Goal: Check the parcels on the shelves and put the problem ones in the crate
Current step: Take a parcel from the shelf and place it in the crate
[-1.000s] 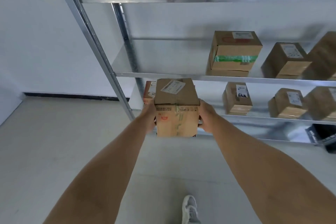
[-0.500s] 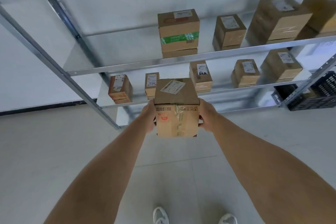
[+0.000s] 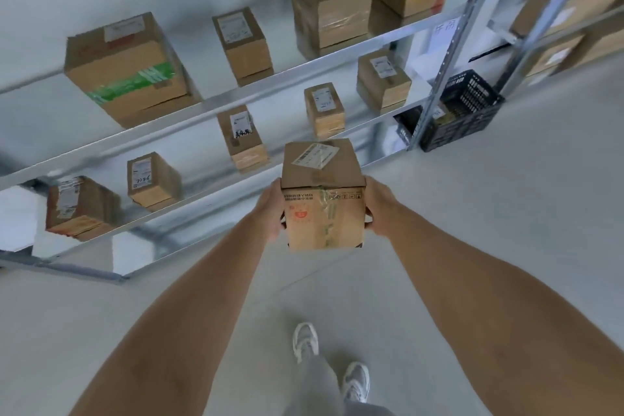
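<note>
Pale grey floor (image 3: pixel 506 230) filled the lower half of the frame, meeting a white wall behind galvanised metal shelving (image 3: pixel 236 101) that ran from the left edge up toward the upper right. Cardboard parcels sat spaced along two shelf levels: a large one with green tape (image 3: pixel 126 67) at upper left, smaller labelled ones along the lower level. A black plastic crate (image 3: pixel 462 111) stood on the floor at right of centre, just beside a shelving upright (image 3: pixel 439 78), and seemed to have something in it already, though what was too blurred to tell.

At the centre of the frame a small cardboard parcel (image 3: pixel 323 194) was held clear of the shelves, out in front of the body. The left hand (image 3: pixel 271 209) pressed its left side and the right hand (image 3: pixel 380 209) its right side, fingers curled round the edges, so both hands were clamped on it from opposite faces. Its top carried a shipping label (image 3: pixel 314 154), and the front face showed greenish tape and red print.

Judging by this, the parcel had been picked as a problem one and was being carried to the crate. Doing that well would call for keeping the squeeze even so the box stayed level, walking toward the upper right, steering clear of the upright, and lowering the parcel into the crate instead of dropping it.
</note>
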`<state>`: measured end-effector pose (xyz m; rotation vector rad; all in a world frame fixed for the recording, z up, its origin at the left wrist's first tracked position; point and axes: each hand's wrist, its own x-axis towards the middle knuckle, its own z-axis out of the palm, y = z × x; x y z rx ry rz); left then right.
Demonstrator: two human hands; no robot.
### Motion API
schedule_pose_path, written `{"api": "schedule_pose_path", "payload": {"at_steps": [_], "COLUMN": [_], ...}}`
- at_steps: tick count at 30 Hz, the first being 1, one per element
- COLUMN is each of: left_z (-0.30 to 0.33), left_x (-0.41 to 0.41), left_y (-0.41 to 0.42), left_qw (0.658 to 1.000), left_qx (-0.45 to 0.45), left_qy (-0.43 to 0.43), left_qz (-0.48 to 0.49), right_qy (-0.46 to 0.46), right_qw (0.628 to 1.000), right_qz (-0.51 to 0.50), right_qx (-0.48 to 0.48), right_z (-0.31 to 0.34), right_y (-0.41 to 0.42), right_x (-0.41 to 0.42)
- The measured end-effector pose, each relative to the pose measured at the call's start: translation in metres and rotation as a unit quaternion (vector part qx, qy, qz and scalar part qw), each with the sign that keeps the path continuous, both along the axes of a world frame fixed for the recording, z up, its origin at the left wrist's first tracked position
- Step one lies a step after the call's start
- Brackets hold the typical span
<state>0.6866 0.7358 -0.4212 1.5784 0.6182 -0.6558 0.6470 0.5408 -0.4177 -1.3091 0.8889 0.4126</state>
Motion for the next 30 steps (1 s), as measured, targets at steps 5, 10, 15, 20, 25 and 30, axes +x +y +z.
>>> {"api": "schedule_pose_path", "payload": {"at_steps": [5,10,15,20,25,30], "left_z": [-0.012,-0.023,-0.036,-0.04,-0.05,-0.065], "left_x": [0.042,0.102,0.16,0.202,0.241,0.28], "left_y": [-0.1,-0.202,-0.301,-0.408,-0.524,-0.619], "left_qw": [0.998,0.991,0.987,0.982,0.984,0.989], "left_qx": [-0.002,-0.019,-0.029,-0.03,-0.033,-0.03], "left_qy": [0.007,0.004,0.023,0.041,0.033,0.035], "left_qz": [-0.07,-0.131,-0.159,-0.184,-0.175,-0.141], "right_qy": [0.01,0.014,0.026,0.037,0.044,0.045], "right_qw": [0.998,0.995,0.989,0.985,0.987,0.992], "right_qz": [-0.055,-0.102,-0.144,-0.167,-0.157,-0.119], "right_qx": [0.003,-0.01,-0.012,-0.012,-0.01,-0.012], "right_z": [-0.01,-0.02,-0.026,-0.025,-0.033,-0.036], "right_y": [-0.094,-0.19,-0.287,-0.389,-0.504,-0.607], "right_x": [0.021,0.068,0.111,0.143,0.188,0.236]}}
